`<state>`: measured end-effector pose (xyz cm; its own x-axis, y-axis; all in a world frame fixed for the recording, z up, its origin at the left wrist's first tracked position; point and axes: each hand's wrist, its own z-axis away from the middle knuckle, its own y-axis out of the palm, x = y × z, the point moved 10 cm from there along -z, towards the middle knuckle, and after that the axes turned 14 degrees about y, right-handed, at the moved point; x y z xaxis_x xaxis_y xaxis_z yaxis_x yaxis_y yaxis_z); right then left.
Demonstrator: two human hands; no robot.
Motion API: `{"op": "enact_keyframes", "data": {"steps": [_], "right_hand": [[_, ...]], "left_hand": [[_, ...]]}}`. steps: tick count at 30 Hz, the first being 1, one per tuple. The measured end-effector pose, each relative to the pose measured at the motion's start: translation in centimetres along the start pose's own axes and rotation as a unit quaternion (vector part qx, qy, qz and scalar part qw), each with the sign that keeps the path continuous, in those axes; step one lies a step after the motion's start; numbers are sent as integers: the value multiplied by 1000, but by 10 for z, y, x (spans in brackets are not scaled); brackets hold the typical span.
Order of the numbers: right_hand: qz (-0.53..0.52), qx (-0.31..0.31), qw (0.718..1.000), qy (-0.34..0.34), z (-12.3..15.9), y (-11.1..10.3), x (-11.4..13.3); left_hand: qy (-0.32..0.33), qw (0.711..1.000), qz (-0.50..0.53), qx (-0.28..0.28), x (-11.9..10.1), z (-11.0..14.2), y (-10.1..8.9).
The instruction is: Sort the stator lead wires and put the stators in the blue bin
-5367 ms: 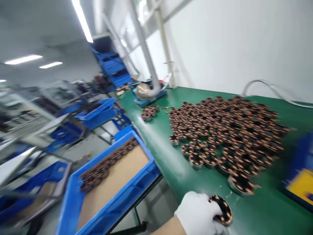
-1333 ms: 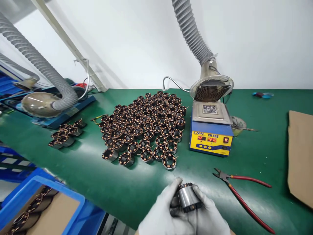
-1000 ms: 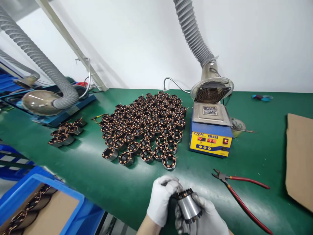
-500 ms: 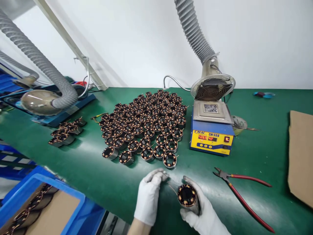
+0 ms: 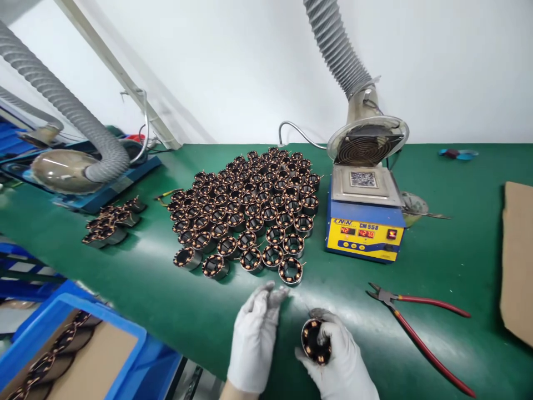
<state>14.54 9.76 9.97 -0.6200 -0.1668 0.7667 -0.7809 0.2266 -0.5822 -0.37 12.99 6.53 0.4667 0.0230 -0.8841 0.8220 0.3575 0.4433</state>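
Note:
My right hand (image 5: 343,353), in a white glove, is closed around a motor stator (image 5: 307,340), a metal ring with copper coils inside. One finger reaches into its bore, and a thin wire end sticks up from its far side. Left of it, my gloved left hand (image 5: 256,339) hovers over the green table with fingers stretched out and nothing visible in them. A gap separates it from the held ring. Just beyond my hands stands a large cluster of similar stators (image 5: 290,270), packed side by side with their coils facing up.
A blue and yellow solder pot (image 5: 364,236) stands behind, under an extractor hood (image 5: 366,141). Red-handled cutting pliers (image 5: 387,297) lie at right, near a cardboard sheet (image 5: 522,261). A smaller stator group (image 5: 110,228) sits left; a blue bin (image 5: 135,333) holds more at lower left.
The stator has turned in my right hand, and a finger now reaches into its bore. My left fingers, pinched near the wire before, have straightened. The view has shifted slightly.

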Motion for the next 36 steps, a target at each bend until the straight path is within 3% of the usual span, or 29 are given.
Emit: {"op": "enact_keyframes", "data": {"steps": [2,4,11,15,20,23,27,31,33,36], "right_hand": [[11,-7,1000,-5,2,0,-2],[16,-7,1000,-13,3,1,-3],[15,-1,1000,-23,0,0,0],[-2,13,1000,-10,-2,1,0],[2,16,1000,4,4,4,-7],[2,20,1000,11,4,6,-11],[-15,10,1000,-14,1,4,-7],[-17,14,1000,-12,3,5,-8],[-18,25,999,7,6,8,-12],[-16,30,999,25,8,11,-15]], "left_hand": [[-28,992,-107,62,-4,0,4],[-83,971,-188,124,6,5,12],[-112,975,-172,82,27,6,25],[-104,970,-207,77,26,4,20],[-50,944,-299,129,9,4,25],[-66,939,-298,158,12,7,40],[-92,977,-181,68,20,2,38],[-3,998,-62,-15,0,-9,15],[-3,994,-110,13,-6,-8,8],[-72,959,-234,143,3,3,18]]}}
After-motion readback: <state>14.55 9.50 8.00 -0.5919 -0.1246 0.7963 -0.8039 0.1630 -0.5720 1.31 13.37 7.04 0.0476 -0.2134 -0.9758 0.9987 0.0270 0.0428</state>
